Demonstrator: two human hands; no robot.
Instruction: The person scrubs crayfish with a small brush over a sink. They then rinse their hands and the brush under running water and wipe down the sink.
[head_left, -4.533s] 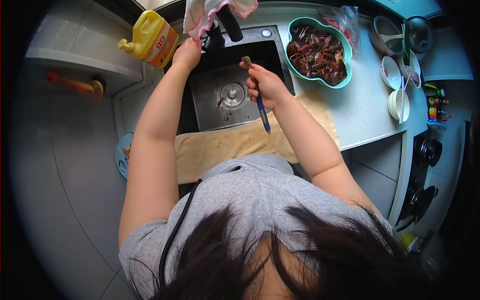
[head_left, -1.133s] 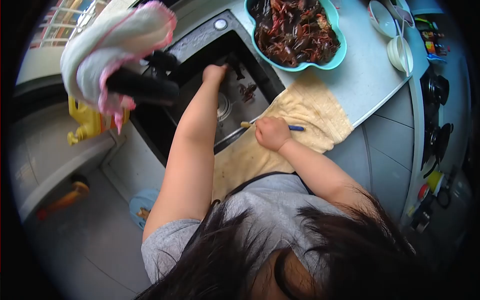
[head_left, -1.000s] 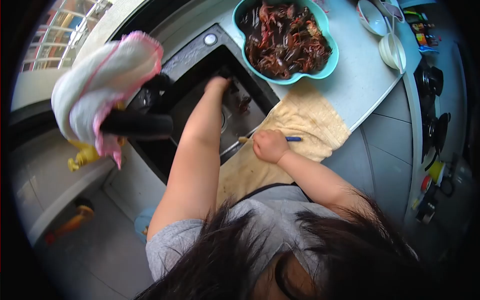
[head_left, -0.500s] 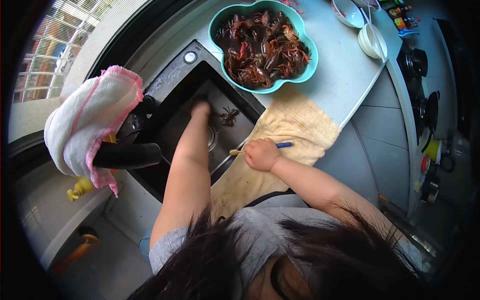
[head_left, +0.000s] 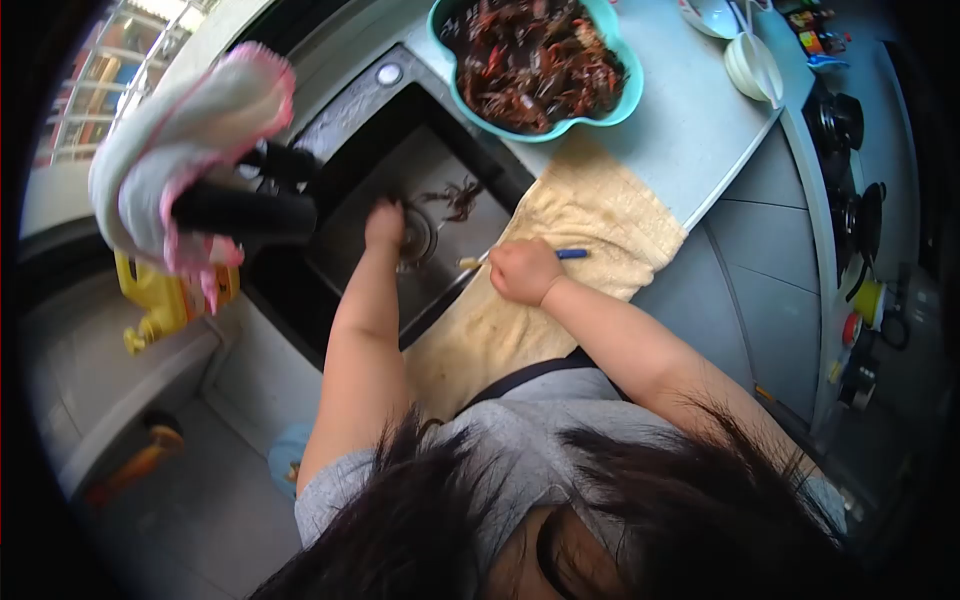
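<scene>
My left hand (head_left: 385,222) is low inside the dark sink (head_left: 440,150), just left of the round drain (head_left: 415,240). Its fingers point away from me and are too dim to make out. To the right of the drain lies a single crayfish (head_left: 460,198) with its legs spread, apart from the hand. My right hand (head_left: 525,270) is closed around a small brush (head_left: 572,253) with a blue handle end and a pale tip. That fist rests over the beige towel (head_left: 600,215) at the sink's right edge.
A turquoise basin (head_left: 634,85) full of crayfish stands on the counter behind the towel. A black faucet (head_left: 245,212) draped with a white and pink cloth (head_left: 140,170) juts over the sink's left side. Bowls (head_left: 750,72) sit at the back right; a yellow bottle (head_left: 155,300) stands left.
My left hand has come back toward me from the sink's far side, nearer the drain. The crayfish in the sink looks more spread out. My right hand still grips the brush; the view has shifted.
</scene>
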